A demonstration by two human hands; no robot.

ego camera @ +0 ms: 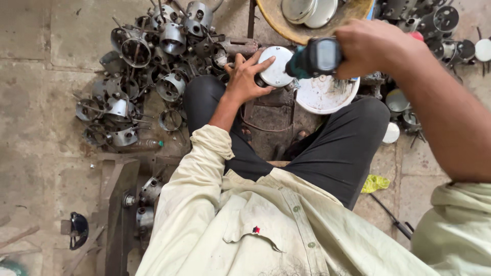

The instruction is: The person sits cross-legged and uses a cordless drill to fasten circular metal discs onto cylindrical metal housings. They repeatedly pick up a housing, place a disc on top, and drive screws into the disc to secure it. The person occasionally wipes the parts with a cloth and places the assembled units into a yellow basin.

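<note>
My left hand [246, 76] rests on a round white metal cap [276, 66], fingers spread over its left edge, holding it against a work stand between my knees. My right hand [371, 47] is closed around a teal and black power drill [313, 59], whose nose points at the right side of the cap. Just below the drill sits a white bucket [322, 97] with small screws inside. I sit on a low seat in black trousers and a pale shirt.
A heap of grey metal cylindrical housings [148, 66] covers the floor at upper left. A yellow basin [307, 30] with shiny discs stands at the top. More housings [434, 25] lie upper right. A metal frame [120, 204] stands lower left; a yellow rag [375, 183] lies right.
</note>
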